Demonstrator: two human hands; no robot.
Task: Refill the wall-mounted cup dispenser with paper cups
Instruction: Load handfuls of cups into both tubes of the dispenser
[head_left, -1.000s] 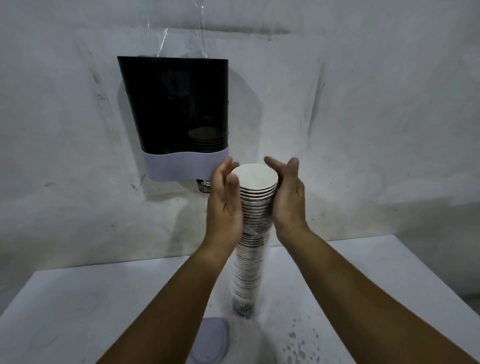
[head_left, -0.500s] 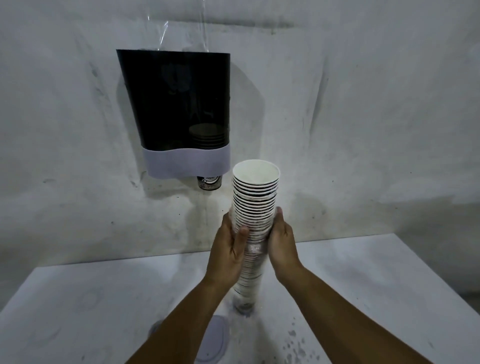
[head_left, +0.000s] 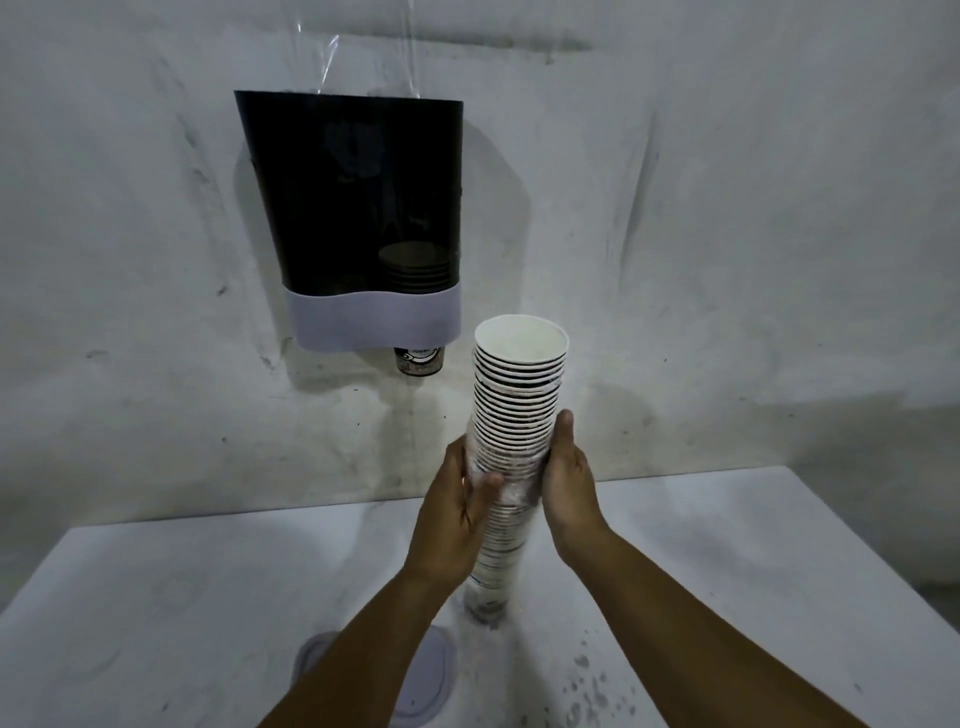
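Note:
A tall stack of white paper cups (head_left: 514, 405) stands upright on the table, its lower part in a clear plastic sleeve (head_left: 493, 566). My left hand (head_left: 457, 514) grips the stack's left side about halfway up. My right hand (head_left: 569, 478) presses on its right side at the same height. The upper cups are bare above my fingers. On the wall to the upper left hangs the cup dispenser (head_left: 358, 208), dark translucent with a pale lower band. A few cups show inside it, and one cup bottom (head_left: 420, 359) sticks out below.
A white table (head_left: 156, 597) runs to the grey wall. A round pale lid (head_left: 426, 680) lies flat near my left forearm. Dark specks dot the table front right. A strip of clear plastic (head_left: 363, 52) hangs on the wall above the dispenser.
Both hands slid down from the stack's rim to its middle, pushing the plastic sleeve down. More bare cups now show above my fingers.

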